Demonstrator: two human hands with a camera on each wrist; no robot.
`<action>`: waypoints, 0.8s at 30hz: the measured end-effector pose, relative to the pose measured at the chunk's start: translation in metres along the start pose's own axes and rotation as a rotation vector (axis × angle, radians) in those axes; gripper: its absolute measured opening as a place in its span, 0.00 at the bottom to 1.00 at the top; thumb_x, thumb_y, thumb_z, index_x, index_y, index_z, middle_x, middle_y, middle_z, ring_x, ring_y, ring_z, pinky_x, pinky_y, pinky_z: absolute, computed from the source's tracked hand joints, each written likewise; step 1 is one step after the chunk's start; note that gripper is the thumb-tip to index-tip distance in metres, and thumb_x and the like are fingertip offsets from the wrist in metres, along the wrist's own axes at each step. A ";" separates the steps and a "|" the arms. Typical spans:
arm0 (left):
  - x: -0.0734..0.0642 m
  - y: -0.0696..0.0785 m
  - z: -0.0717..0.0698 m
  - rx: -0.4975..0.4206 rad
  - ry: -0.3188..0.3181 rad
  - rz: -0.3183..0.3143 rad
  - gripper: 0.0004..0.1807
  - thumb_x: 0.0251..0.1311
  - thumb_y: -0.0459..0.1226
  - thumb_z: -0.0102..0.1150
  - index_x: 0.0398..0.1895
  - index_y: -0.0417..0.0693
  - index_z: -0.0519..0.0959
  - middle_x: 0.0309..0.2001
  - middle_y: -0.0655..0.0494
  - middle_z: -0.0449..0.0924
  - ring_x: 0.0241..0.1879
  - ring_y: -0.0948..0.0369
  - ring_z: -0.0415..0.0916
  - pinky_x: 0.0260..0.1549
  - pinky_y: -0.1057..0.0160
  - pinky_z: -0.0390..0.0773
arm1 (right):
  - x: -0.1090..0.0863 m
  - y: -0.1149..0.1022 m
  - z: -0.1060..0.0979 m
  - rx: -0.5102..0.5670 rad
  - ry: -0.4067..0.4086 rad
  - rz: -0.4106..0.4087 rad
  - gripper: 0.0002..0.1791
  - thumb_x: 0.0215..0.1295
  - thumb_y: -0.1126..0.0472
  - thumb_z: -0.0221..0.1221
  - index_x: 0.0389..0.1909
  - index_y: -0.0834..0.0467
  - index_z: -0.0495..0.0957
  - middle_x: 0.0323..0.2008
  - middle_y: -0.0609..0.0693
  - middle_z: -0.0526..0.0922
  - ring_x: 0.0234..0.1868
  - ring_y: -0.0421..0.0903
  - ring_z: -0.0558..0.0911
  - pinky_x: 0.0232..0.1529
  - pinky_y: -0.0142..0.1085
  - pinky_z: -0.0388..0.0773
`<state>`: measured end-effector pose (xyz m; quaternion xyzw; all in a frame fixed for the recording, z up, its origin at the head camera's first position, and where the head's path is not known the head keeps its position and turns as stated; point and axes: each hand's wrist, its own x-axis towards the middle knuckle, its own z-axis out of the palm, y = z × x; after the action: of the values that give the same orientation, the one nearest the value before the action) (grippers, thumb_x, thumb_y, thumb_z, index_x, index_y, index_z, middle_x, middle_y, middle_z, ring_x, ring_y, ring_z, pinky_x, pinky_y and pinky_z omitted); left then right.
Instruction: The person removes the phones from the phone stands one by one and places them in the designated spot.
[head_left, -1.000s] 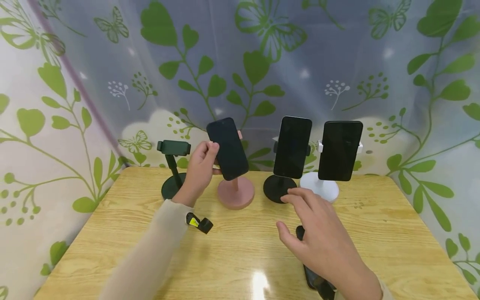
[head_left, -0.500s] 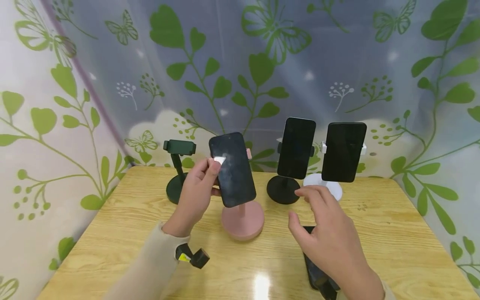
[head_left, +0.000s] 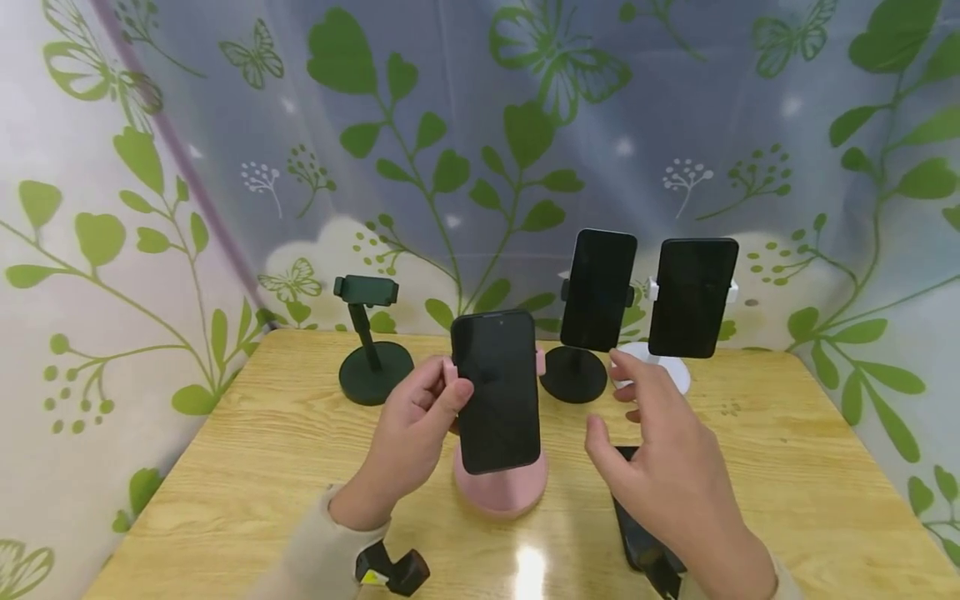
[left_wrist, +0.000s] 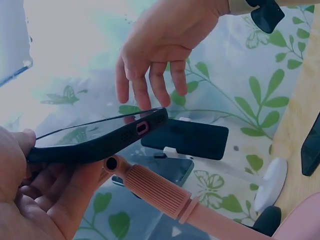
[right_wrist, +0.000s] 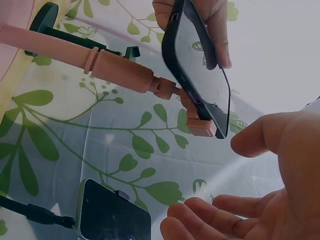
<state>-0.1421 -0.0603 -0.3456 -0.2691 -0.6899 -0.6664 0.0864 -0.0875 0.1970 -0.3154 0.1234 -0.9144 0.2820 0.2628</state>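
Observation:
My left hand (head_left: 408, 437) grips the left edge of a black smartphone (head_left: 498, 408), thumb on its front and fingers behind. This smartphone sits in the clamp of a pink phone stand (head_left: 501, 493), upright and leaning slightly back. In the left wrist view, the stand's ribbed pink neck (left_wrist: 157, 190) runs up beneath the phone. My right hand (head_left: 667, 467) hovers to the right of the stand, fingers parted and holding nothing. In the right wrist view, a pink clamp arm (right_wrist: 201, 126) hugs the phone's edge, with the right thumb a short way from it.
A dark green phone stand (head_left: 375, 372) with a bare clamp stands at back left. Behind to the right, a black stand (head_left: 574, 379) and a white stand (head_left: 681, 377) each carry a smartphone. Another dark phone (head_left: 633, 533) lies on the table (head_left: 247, 467), partly under my right hand.
My left hand has drawn the pink stand with its phone toward me and a little right, turning the phone more upright. The right hand has shifted slightly right.

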 end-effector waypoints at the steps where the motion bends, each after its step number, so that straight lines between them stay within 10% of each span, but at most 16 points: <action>1: 0.000 -0.002 0.001 -0.002 0.001 0.006 0.11 0.75 0.35 0.57 0.35 0.40 0.69 0.26 0.53 0.64 0.26 0.59 0.72 0.29 0.65 0.80 | 0.000 0.000 0.001 0.001 -0.003 0.001 0.34 0.63 0.60 0.66 0.70 0.55 0.68 0.56 0.48 0.79 0.48 0.46 0.84 0.40 0.47 0.84; 24: 0.005 -0.025 0.009 0.006 -0.095 -0.113 0.10 0.79 0.38 0.53 0.38 0.43 0.68 0.27 0.49 0.65 0.29 0.57 0.75 0.25 0.56 0.84 | 0.000 -0.003 0.014 -0.023 -0.061 0.001 0.30 0.63 0.58 0.64 0.66 0.57 0.69 0.55 0.47 0.80 0.43 0.44 0.83 0.36 0.44 0.83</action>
<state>-0.1566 -0.0492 -0.3662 -0.2611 -0.7093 -0.6546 0.0167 -0.0918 0.1869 -0.3239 0.1283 -0.9253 0.2678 0.2359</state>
